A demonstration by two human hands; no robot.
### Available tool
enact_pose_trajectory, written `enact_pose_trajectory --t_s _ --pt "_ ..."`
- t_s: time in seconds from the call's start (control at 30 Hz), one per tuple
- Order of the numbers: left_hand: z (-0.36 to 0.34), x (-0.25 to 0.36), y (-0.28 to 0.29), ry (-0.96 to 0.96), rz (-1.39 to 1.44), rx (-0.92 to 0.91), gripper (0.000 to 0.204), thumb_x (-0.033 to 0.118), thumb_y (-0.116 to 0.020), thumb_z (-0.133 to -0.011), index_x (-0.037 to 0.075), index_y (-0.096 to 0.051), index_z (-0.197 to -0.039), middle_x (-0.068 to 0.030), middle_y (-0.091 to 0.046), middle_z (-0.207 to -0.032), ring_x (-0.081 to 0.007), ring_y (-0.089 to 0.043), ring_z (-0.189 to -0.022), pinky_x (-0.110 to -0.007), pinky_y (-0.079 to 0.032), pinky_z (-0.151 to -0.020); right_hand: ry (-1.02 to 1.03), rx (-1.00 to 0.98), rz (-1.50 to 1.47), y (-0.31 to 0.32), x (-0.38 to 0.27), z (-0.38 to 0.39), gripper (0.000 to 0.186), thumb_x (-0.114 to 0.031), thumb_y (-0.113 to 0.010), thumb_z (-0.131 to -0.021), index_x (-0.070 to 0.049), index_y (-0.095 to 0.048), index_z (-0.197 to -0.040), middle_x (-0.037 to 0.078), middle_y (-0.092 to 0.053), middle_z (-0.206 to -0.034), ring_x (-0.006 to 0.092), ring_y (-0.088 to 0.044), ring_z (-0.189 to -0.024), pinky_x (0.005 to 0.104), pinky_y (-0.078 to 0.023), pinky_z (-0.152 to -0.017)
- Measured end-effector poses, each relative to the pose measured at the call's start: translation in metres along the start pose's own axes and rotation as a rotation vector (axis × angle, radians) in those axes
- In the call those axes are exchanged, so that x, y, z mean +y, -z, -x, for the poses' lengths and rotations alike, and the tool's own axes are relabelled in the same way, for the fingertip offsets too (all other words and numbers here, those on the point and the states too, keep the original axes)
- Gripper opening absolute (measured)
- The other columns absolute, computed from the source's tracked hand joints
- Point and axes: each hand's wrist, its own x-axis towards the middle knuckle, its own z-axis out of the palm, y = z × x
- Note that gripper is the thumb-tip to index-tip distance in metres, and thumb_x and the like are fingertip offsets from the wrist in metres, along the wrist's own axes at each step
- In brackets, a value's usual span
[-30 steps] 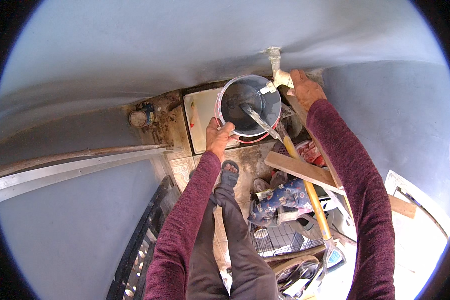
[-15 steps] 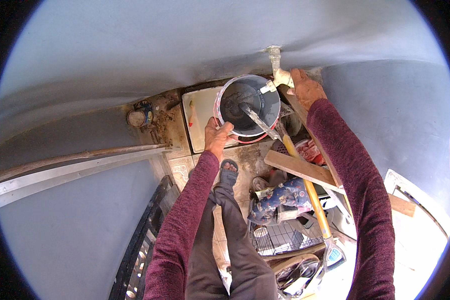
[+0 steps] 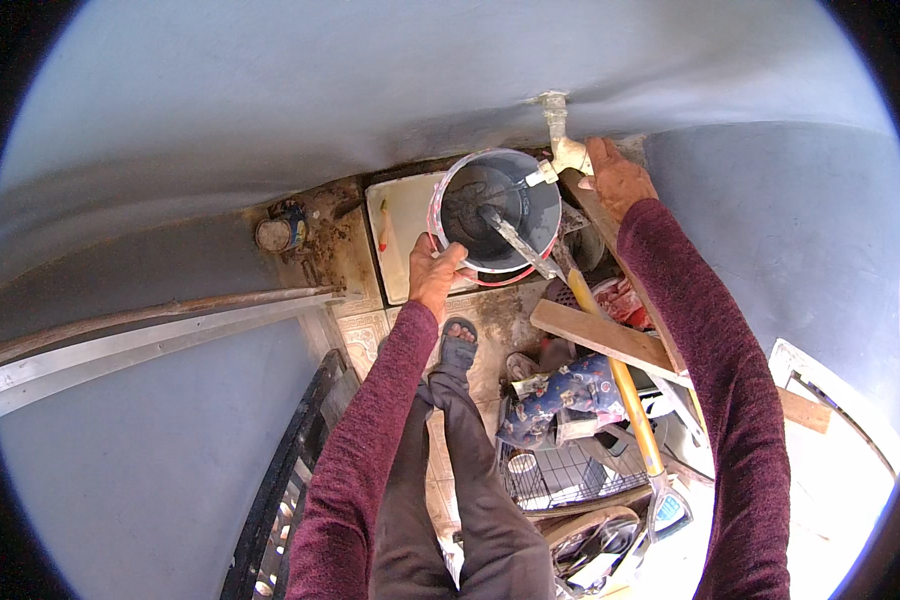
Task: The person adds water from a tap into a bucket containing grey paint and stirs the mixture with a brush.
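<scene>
My left hand [image 3: 435, 278] is closed on the near-left rim of a round bucket [image 3: 542, 218], thumb over the edge. The bucket is dark grey inside, with a red line around its outside. Cloudy grey water lies in it, and a flat, pale-crusted stick [image 3: 516, 240] leans in over the near-right rim. A cream-coloured tap [image 3: 567, 155] on the wall points its spout into the bucket, and a thin stream seems to run from it. My right hand [image 3: 620, 182] is closed around the tap's right end; its fingertips are partly hidden.
Under the bucket is a white basin [image 3: 395, 270]. A yellow-shafted shovel [image 3: 632, 400] and a wooden plank [image 3: 605, 332] lie at the right, over blue patterned cloth [image 3: 575, 385] and a wire basket [image 3: 560, 480]. A stained can [image 3: 273, 236] stands at the left wall.
Almost nothing differs. Both hands keep their hold on the bucket and the tap; the view has shifted very slightly.
</scene>
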Motion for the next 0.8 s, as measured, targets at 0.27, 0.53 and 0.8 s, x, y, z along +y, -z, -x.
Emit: enact_pose_trajectory --t_s 0.27,0.53,0.8 --pt "-0.0025 -0.0046 0.0029 0.004 -0.011 -0.007 0.024 0.012 -0.062 -0.080 0.007 -0.053 -0.102 -0.0043 -0.060 -0.103 -0.0166 -0.060 -0.093 -0.036 -0.057 -0.077 0.002 0.001 0.014 0.0001 -0.0023 0.0033 0.036 -0.016 -0.064 -0.084 -0.004 -0.039 -0.108 0.020 -0.054 -0.109 0.0400 -0.059 -0.100 0.0476 -0.050 -0.080" --pt "0.0010 0.0009 0.0011 -0.003 0.014 -0.009 0.024 0.013 -0.063 -0.080 0.007 -0.052 -0.101 -0.0041 -0.061 -0.100 -0.0164 -0.061 -0.091 -0.036 -0.057 -0.075 0.032 0.070 0.009 -0.0009 -0.0025 0.0047 0.044 -0.018 -0.067 -0.081 -0.006 -0.039 -0.113 0.018 -0.053 -0.110 0.0375 -0.059 -0.101 0.0456 -0.050 -0.081" --pt "0.0029 0.0035 0.0026 -0.001 0.001 -0.003 0.022 0.013 -0.063 -0.080 0.009 -0.051 -0.098 -0.0028 -0.060 -0.097 -0.0156 -0.060 -0.089 -0.037 -0.056 -0.076 0.037 0.025 0.000 -0.0025 0.0007 0.0028 0.049 -0.022 -0.067 -0.082 -0.005 -0.039 -0.118 0.019 -0.053 -0.114 0.0395 -0.059 -0.100 0.0454 -0.050 -0.080"
